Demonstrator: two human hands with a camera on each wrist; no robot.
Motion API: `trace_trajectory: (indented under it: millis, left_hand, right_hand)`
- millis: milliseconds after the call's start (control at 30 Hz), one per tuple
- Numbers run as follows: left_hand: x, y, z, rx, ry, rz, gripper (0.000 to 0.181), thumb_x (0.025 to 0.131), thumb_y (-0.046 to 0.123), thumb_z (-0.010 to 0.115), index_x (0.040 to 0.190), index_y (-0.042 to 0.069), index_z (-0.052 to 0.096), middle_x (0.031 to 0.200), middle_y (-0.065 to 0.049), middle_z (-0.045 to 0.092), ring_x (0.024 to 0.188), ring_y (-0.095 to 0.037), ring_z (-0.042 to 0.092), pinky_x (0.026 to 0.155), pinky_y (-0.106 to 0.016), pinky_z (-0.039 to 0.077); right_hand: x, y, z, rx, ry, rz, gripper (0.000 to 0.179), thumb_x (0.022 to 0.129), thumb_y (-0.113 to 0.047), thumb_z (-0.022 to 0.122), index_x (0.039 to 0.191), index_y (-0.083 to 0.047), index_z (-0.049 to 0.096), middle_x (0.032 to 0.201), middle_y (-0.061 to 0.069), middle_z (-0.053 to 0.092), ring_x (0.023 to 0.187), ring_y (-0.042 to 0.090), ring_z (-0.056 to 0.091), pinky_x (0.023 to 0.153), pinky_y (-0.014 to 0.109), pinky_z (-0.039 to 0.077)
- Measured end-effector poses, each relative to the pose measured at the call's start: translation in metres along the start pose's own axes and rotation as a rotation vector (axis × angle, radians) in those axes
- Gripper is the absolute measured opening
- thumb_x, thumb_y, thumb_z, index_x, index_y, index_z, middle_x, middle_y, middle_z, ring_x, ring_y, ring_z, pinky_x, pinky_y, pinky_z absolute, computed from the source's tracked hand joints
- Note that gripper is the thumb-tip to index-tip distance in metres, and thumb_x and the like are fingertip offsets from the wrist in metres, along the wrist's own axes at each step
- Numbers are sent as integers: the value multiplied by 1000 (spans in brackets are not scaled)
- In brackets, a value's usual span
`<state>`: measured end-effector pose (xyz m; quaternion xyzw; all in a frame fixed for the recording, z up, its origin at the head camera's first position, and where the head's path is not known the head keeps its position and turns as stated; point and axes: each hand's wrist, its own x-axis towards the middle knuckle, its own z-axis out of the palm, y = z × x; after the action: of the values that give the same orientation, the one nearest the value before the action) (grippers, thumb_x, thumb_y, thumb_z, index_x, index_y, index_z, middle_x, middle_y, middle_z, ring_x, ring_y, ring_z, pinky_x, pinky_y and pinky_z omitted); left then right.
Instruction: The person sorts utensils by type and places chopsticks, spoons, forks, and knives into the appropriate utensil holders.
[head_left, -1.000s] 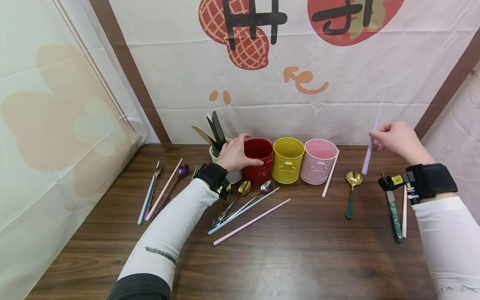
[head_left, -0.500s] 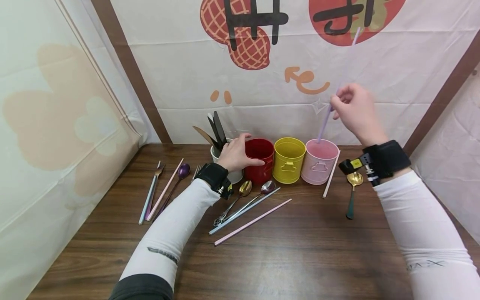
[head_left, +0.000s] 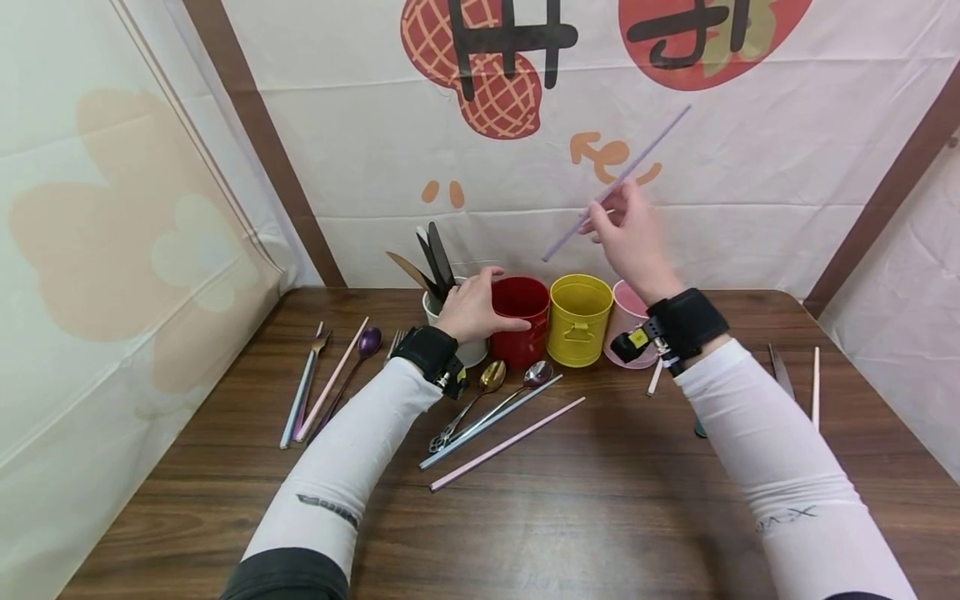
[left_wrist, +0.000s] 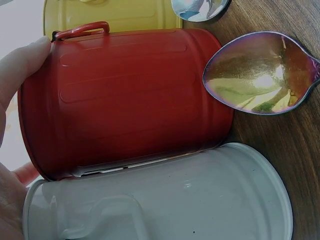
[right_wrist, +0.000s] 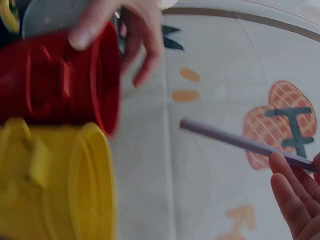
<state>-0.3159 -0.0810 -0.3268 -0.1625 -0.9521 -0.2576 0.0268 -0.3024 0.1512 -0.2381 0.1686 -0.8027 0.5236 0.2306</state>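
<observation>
My right hand (head_left: 628,237) pinches a purple chopstick (head_left: 566,240) in the air, above the yellow bucket (head_left: 558,343). The stick slants, its lower end pointing left toward the red bucket (head_left: 517,348). In the right wrist view, that chopstick (right_wrist: 225,137) is apart from both buckets. My left hand (head_left: 471,310) holds the red bucket by its rim. The left wrist view has the thumb (left_wrist: 25,62) at the rim near the handle and part of a finger on the other side. Touching the red one is a white bucket (left_wrist: 170,210) with several knives (head_left: 437,262) standing in it.
A pink bucket (head_left: 617,315), partly behind my right wrist, ends the row. In front lie a gold spoon (head_left: 492,377), a silver spoon (head_left: 537,374), a blue chopstick (head_left: 491,422) and a pink chopstick (head_left: 510,443). More cutlery, including a purple spoon (head_left: 369,341), lies left; a knife (head_left: 781,372) lies right.
My right hand has carried the purple chopstick left from the table's right side, past the pink bucket, and the stick now tilts more. My left hand stays at the red bucket.
</observation>
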Motion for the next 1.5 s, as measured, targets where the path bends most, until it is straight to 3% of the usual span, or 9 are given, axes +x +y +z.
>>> trace_trajectory:
  millis: [167,400,567,667,933,1267,1500]
  left_hand:
    - [-1,2,0,6,-4,5,93,74,57,77,143,12,35,134,-10,53,124,-26,45,103,-49,30]
    - [-3,5,-1,17,0,12,94,74,57,78,144,12,34,135,-10,53,124,-27,45,103,-49,29]
    - [-3,6,-2,21,-1,21,93,74,56,78,144,11,34,136,-11,53,125,-27,44,104,-49,29]
    - [-3,7,-2,23,0,28,92,75,55,77,144,10,35,135,-11,53,125,-27,45,103,-49,30]
    - [-4,6,-3,22,-4,23,92,76,55,76,144,11,33,136,-11,52,124,-27,44,103,-49,30]
    - [-2,4,-1,28,7,27,92,76,57,75,144,12,35,136,-11,52,124,-27,45,103,-50,30]
    - [-2,1,1,26,14,29,92,75,57,76,144,11,36,133,-10,53,122,-26,47,102,-50,31]
  right_hand:
    - [-11,12,26,-1,-81,-29,20,100,-11,54,111,4,50,101,19,67,83,26,68,69,23,52]
    - [-22,33,47,-26,-200,-6,18,99,-7,55,110,6,50,100,22,67,85,35,67,79,40,54]
    - [-27,41,52,-153,-255,38,17,99,-12,57,110,0,52,102,18,68,94,30,66,85,42,52]
    - [-30,43,54,-239,-286,20,16,98,-15,58,107,-2,57,100,16,69,94,28,64,85,42,51]
    - [-33,49,58,-392,-372,-13,18,96,-19,61,100,-3,68,92,12,69,84,26,61,77,39,51]
    - [-32,48,61,-463,-393,36,22,94,-23,65,100,-4,73,91,11,71,83,25,63,75,37,52]
    - [-31,47,58,-429,-366,56,23,94,-21,64,106,-3,72,97,12,71,89,26,64,80,39,51]
